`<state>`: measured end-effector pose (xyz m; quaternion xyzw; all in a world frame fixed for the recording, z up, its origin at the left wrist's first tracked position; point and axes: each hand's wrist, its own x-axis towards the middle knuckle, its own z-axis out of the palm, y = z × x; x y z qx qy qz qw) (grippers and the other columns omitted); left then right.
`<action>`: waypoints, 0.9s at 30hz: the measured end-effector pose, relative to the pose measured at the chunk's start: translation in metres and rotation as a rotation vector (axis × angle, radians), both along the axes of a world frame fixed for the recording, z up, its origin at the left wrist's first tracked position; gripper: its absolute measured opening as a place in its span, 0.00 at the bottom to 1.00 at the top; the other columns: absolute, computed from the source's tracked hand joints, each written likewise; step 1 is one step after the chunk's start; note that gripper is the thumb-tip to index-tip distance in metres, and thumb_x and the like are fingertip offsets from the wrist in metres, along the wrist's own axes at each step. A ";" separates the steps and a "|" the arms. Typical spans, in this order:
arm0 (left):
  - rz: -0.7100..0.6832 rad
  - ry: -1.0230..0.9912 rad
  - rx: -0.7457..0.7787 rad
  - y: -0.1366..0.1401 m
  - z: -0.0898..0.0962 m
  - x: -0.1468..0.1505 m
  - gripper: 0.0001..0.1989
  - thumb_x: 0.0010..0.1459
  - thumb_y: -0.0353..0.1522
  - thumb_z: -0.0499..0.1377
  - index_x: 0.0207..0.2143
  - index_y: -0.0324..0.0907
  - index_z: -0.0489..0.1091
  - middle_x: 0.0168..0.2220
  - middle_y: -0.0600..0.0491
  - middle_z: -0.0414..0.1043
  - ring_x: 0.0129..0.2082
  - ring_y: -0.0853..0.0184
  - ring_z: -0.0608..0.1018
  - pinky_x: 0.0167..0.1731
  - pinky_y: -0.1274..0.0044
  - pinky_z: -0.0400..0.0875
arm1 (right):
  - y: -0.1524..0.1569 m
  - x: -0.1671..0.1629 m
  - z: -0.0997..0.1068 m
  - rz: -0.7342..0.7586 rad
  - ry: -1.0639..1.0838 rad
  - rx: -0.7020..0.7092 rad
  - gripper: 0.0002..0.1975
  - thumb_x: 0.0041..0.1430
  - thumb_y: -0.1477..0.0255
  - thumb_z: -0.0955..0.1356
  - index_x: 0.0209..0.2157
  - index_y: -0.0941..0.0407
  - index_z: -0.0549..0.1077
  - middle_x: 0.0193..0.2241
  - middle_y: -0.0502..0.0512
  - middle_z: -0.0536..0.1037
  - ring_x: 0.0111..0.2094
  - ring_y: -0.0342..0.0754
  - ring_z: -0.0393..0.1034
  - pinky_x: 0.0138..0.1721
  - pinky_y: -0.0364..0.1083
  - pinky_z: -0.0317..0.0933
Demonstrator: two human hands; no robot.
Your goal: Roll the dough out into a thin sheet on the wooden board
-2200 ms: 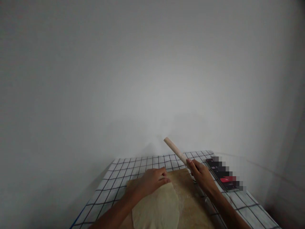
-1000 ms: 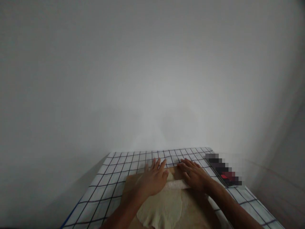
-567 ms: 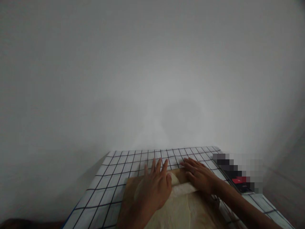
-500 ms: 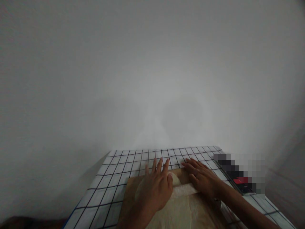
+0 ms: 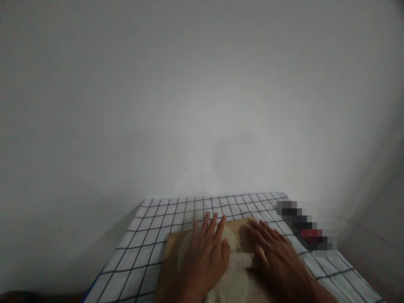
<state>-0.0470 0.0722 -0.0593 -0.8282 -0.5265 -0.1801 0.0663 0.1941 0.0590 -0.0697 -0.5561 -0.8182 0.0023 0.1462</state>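
Note:
A thin, pale sheet of rolled dough (image 5: 230, 288) lies spread over a wooden board (image 5: 168, 254). Across it runs a whitish rolling pin (image 5: 242, 260), of which only the middle stretch shows between my hands. My left hand (image 5: 206, 254) rests flat over the pin's left part, fingers stretched forward and apart above the dough. Over the pin's right end lies my right hand (image 5: 276, 252), palm down with its fingers extended. Both ends of the pin are hidden beneath the hands.
The board sits on a table with a white, black-checked cloth (image 5: 139, 248). A blurred-out dark and red item (image 5: 311, 235) lies along the table's right edge. Behind the table rises a plain pale wall (image 5: 202, 105).
My right hand has come nearer and turned, its forearm now lower in the view. The rolling pin has shifted slightly toward me. My left hand has barely moved.

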 end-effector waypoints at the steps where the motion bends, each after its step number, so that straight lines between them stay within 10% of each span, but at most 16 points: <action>1: -0.002 0.001 0.001 -0.001 -0.001 0.000 0.27 0.66 0.37 0.47 0.67 0.45 0.57 0.69 0.49 0.52 0.70 0.50 0.51 0.66 0.50 0.51 | -0.003 0.000 -0.001 -0.008 -0.002 -0.003 0.26 0.70 0.63 0.55 0.66 0.48 0.60 0.68 0.51 0.55 0.69 0.58 0.47 0.65 0.63 0.50; 18: 0.146 -0.030 -0.047 0.037 -0.004 0.003 0.27 0.67 0.37 0.46 0.67 0.41 0.56 0.68 0.41 0.55 0.68 0.44 0.54 0.61 0.44 0.54 | 0.078 -0.005 0.009 0.035 0.019 -0.163 0.27 0.70 0.62 0.55 0.67 0.52 0.59 0.68 0.59 0.55 0.70 0.57 0.42 0.66 0.64 0.44; 27: 0.086 -0.012 -0.047 0.009 0.007 0.007 0.28 0.65 0.38 0.48 0.67 0.45 0.57 0.68 0.47 0.55 0.70 0.48 0.51 0.65 0.48 0.49 | 0.024 0.000 0.005 -0.014 -0.027 -0.050 0.26 0.70 0.63 0.54 0.66 0.49 0.61 0.69 0.54 0.54 0.70 0.57 0.43 0.66 0.63 0.46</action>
